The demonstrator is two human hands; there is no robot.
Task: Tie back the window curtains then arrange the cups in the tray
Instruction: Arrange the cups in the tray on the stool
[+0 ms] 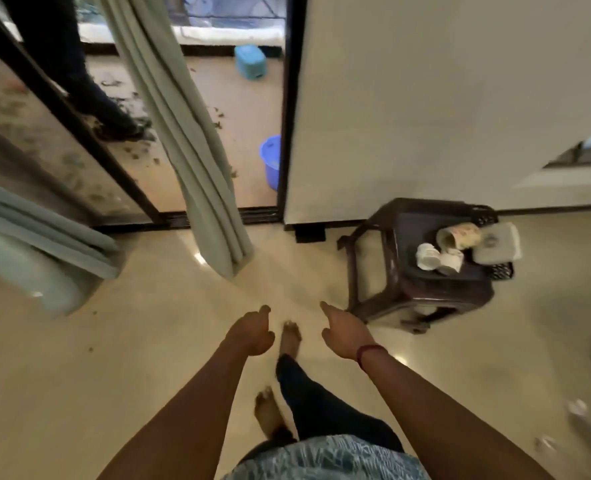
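Indoor room, glossy beige tile floor [148,358] with light glare spots. Person stands barefoot, both arms stretched forward over the floor. Left hand [252,332] grip: fingers seem loosely curled under, thumb out, holding nothing; motion blur, so not certain. Right hand [346,332] grip: fingers relaxed and spread forward, holding nothing; red band on that wrist.

Pale green curtain [190,140] hangs loose across the open sliding doorway, hem just touching the floor ahead of the hands. Second curtain [44,230] bunched at the left edge against the dark door frame [62,109].

Small dark wooden table [384,237] stands right of the hands, against the white wall [425,98]. On it a black lattice tray [503,271]; three cups [458,236] lie tipped on their sides at the tray's near side, touching each other, next to a whitish box [498,242].

Beyond the doorway: dirty balcony floor, blue stool [250,62], blue basin [271,161], another person's dark trouser leg [89,88].
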